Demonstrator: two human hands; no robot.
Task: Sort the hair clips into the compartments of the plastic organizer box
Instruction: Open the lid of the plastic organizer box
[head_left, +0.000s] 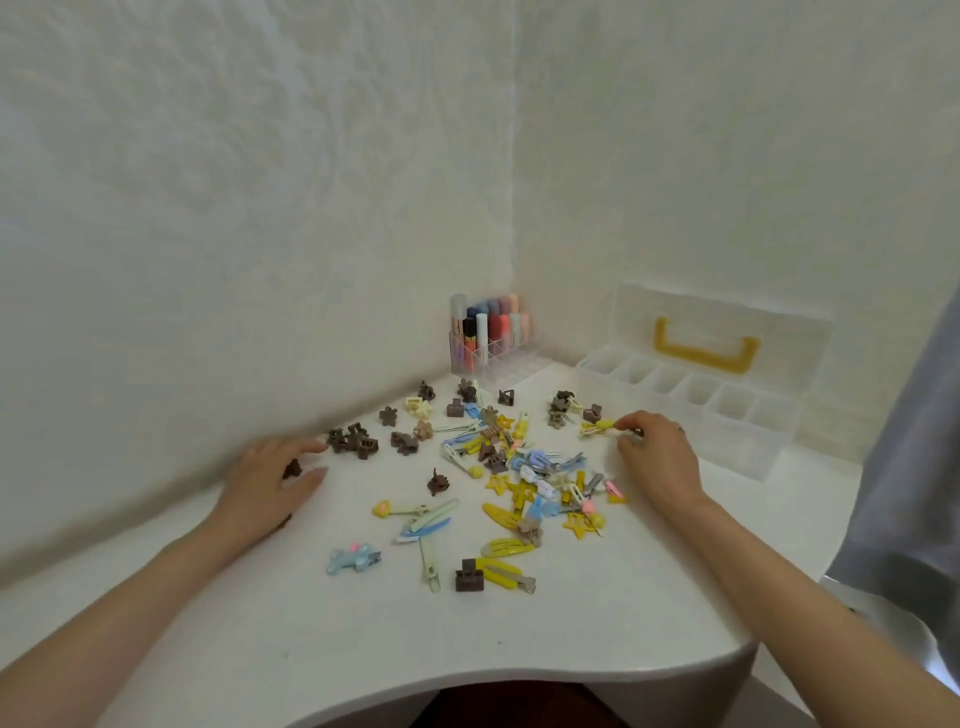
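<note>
1. Table (519, 634): white, rounded front edge, set into a wall corner. Everything sits on it.
2. Organizer box (691, 410): clear plastic, lid open and leaning on the wall, yellow handle (701, 347) on the lid. From the clip pile it's at about 2 o'clock. A row of compartments faces up; they look empty, but the plastic is too translucent to be sure.
3. Right hand (660, 457): the nearer hand to the box, just beside its front-left corner. Fingertips pinched narrow on a yellow clip (597, 427), which lies at 9 o'clock from the fingers. Clip's long axis runs roughly 9-to-3, pointing away from the box. My read: pickup in progress; the next move is a short carry toward 1–2 o'clock into a compartment.
4. Left hand (270, 486): at 9 o'clock of the pile, palm down. A brown claw clip (292, 469) sits between thumb and fingers; loosely curled, can't tell if it's actually gripped. Well apart from the box.
5. Hair clips (493, 467): unsorted scatter mid-table. Brown claw clips cluster (353, 440) at 10 o'clock near the left fingertips; yellow, blue and green snap and alligator clips are tangled at centre and 5 o'clock. Overlapping ones could drag neighbours.
6. Clear rack of coloured tubes (488, 338): in the corner at 12 o'clock, not part of the task.
</note>
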